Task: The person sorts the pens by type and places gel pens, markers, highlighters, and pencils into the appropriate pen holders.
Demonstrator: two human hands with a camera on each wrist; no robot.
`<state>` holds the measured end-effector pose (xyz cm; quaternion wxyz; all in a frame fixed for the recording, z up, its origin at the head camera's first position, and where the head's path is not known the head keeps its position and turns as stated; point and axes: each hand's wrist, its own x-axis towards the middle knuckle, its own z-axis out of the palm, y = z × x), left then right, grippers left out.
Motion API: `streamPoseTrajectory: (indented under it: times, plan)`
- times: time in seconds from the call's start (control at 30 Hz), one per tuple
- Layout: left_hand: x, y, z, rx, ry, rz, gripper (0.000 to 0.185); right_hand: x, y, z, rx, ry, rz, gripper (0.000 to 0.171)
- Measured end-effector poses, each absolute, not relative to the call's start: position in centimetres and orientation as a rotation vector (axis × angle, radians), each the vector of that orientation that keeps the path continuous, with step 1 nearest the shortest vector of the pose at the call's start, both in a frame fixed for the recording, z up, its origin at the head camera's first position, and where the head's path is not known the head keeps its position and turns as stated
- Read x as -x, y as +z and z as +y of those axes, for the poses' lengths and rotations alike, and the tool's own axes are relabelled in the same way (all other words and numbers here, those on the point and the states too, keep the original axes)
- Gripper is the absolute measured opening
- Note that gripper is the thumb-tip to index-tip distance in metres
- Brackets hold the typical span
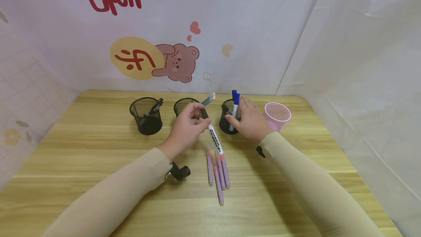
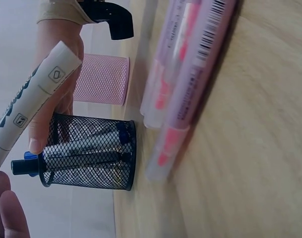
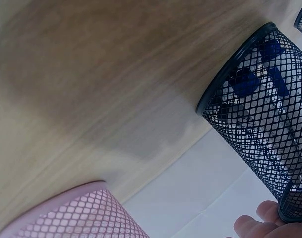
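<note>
Head view: a white marker (image 1: 213, 134) with a black cap is held by the left hand (image 1: 187, 127), fingers and thumb curled round its capped end, the barrel slanting down toward the near edge of the table (image 1: 296, 178). The marker is held just in front of the right-hand black mesh cup (image 1: 229, 121), slightly to its left. That cup is touched by the right hand (image 1: 250, 120), whose fingers are laid relaxed against its side and rim; nothing is gripped. Blue-capped markers (image 1: 235, 100) stand in that cup. A pink mesh cup (image 1: 277, 115) stands just right of it, two further black mesh cups (image 1: 146, 115) to its left. Four pink pens (image 1: 217, 173) lie together on the table in front of it.

Left wrist view: the white marker (image 2: 31, 101) is seen in front of the black mesh cup (image 2: 91, 153), with the pink pens (image 2: 185, 84) beside it and the pink cup (image 2: 102, 79) beyond.

Right wrist view: the black mesh cup (image 3: 262, 119) is seen with fingertips (image 3: 262, 225) at its rim; the pink cup (image 3: 76, 215) stands near it.
</note>
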<state>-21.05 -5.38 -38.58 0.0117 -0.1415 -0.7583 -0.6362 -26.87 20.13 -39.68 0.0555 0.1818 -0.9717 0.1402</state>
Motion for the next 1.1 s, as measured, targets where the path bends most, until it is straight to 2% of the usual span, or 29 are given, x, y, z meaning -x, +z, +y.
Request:
streamPoseTrajectory:
  times: [0.67,0.93,1.1]
  plan:
    - [22.5,-37.5,-3.8,0.427,-2.022,-1.975,0.041,26.6,-39.5,20.1,-0.539,0.445,-2.964,0.098]
    - [22.9,-37.0,-3.5,0.418,-1.984,-1.835,0.04,26.8,-39.7,20.2,-0.552,0.412,-2.949,0.091]
    - [23.2,-36.8,-3.0,0.422,-1.943,-1.781,0.04,26.8,-39.6,20.2,-0.549,0.439,-2.954,0.095]
